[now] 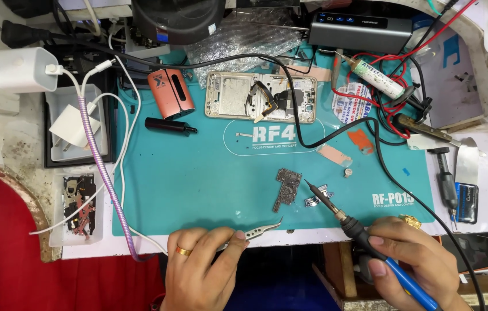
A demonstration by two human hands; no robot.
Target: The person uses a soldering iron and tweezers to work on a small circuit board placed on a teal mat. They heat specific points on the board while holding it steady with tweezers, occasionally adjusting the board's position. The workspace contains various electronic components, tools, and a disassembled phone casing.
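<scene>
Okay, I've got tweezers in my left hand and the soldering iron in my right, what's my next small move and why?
Probably bring the tweezers up to pin the circuit board: the soldering iron tip hovers beside the board, which lies loose on the mat.

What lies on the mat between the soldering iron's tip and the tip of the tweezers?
In the head view, the small circuit board lies between the soldering iron and tweezers, on the teal mat.
</scene>
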